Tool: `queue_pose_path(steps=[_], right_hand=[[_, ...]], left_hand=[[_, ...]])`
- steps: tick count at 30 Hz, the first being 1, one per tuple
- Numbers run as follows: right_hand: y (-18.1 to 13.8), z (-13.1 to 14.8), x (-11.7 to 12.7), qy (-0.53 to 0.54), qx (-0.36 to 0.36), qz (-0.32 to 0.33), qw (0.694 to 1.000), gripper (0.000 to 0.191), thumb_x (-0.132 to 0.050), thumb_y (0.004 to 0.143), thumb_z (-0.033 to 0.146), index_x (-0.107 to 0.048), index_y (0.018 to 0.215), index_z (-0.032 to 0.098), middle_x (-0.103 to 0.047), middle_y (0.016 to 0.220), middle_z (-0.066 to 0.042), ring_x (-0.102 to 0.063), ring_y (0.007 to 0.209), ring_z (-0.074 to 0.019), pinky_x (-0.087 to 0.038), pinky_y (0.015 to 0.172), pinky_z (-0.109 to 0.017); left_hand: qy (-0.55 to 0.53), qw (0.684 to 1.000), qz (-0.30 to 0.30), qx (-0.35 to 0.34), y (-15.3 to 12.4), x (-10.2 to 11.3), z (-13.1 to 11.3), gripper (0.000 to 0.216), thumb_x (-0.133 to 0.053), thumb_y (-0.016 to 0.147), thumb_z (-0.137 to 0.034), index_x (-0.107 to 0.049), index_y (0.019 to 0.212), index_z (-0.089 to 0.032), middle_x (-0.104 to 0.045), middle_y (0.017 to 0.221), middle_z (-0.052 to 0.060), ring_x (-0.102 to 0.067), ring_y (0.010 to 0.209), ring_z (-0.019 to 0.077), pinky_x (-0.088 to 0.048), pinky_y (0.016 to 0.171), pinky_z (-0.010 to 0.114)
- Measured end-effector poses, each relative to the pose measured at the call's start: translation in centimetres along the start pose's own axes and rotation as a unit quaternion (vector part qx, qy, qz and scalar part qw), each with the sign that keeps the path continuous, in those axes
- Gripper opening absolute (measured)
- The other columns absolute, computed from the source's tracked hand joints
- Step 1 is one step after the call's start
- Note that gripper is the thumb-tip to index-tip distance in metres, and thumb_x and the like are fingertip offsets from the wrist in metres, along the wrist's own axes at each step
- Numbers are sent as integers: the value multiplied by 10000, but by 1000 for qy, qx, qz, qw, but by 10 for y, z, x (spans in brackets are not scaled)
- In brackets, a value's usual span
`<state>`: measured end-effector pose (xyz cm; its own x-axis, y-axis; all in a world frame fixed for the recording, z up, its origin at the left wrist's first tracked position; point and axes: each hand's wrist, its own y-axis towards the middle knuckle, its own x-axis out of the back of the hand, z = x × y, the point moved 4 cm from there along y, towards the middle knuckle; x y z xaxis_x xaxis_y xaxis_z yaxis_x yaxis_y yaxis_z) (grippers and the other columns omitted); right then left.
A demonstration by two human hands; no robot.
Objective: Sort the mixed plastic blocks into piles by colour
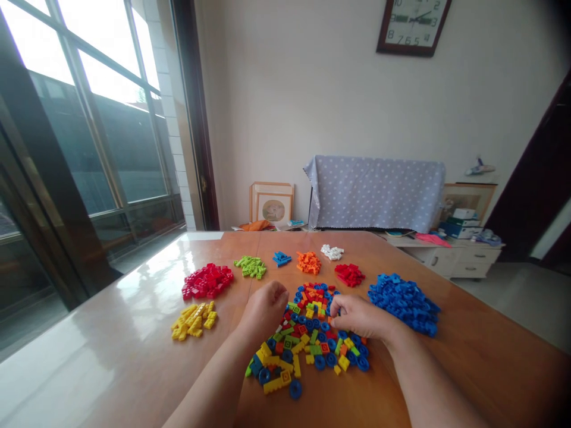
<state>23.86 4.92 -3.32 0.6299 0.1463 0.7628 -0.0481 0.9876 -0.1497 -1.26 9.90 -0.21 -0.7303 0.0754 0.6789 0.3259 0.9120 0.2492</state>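
Note:
A mixed pile of small plastic bricks in blue, yellow, red, green and orange lies on the wooden table in front of me. My left hand rests at the pile's left edge with its fingers curled in; what they hold is hidden. Over the pile's right side, my right hand pinches its fingertips together on a small blue piece. Sorted heaps lie around: red, yellow, green, small blue, orange, white, another red, large blue.
A large window runs along the left. Against the far wall stand a dotted cloth cover, framed pictures and a low white cabinet with boxes. A clock hangs above.

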Motion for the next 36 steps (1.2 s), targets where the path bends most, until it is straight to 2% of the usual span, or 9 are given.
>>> queue_pose_path(steps=[8,16,22,25,30,36], right_hand=[[1,-4,1,3,-15,-9,1000,161,-699,701,241,-661,848,187,-556,614,44,-456,578,-97,-280,519,-201],[1,-6,0,-2,-7,-24,1000,178,-688,698,222,-662,872,197,-542,585,53,-447,544,-96,-258,493,-209],[2,-5,-1,-31,-2,-47,998,117,-670,695,216,-665,810,193,-581,600,36,-491,541,-101,-263,473,-207],[3,-3,2,-18,9,-66,998,94,-674,702,241,-662,775,183,-596,622,23,-508,570,-107,-285,488,-205],[8,2,5,70,17,-118,990,146,-645,754,291,-637,834,169,-506,572,50,-438,527,-95,-266,475,-205],[21,23,10,76,53,-184,978,172,-634,780,329,-628,840,167,-525,590,43,-470,550,-105,-307,496,-208]], left_hand=[[125,990,50,-47,-4,-3,-7,276,-451,937,-316,-679,1046,-206,-688,1075,84,-635,999,203,-458,838,258],[178,978,96,-43,-9,-11,-5,381,-429,947,-392,-619,1233,-229,-624,1267,99,-600,1143,230,-457,964,298],[192,973,112,-67,-15,-22,-3,545,-390,947,-538,-541,1374,-235,-469,1491,116,-423,1381,290,-364,1119,399],[197,971,124,-60,-18,-22,-6,576,-380,940,-563,-526,1395,-243,-438,1519,116,-405,1395,313,-359,1124,453],[198,968,141,-67,-22,-20,-12,557,-391,928,-553,-561,1359,-244,-467,1496,119,-406,1393,333,-334,1134,516],[182,971,143,-66,-23,-18,-11,534,-424,911,-524,-554,1354,-256,-459,1500,122,-379,1411,329,-267,1160,572]])
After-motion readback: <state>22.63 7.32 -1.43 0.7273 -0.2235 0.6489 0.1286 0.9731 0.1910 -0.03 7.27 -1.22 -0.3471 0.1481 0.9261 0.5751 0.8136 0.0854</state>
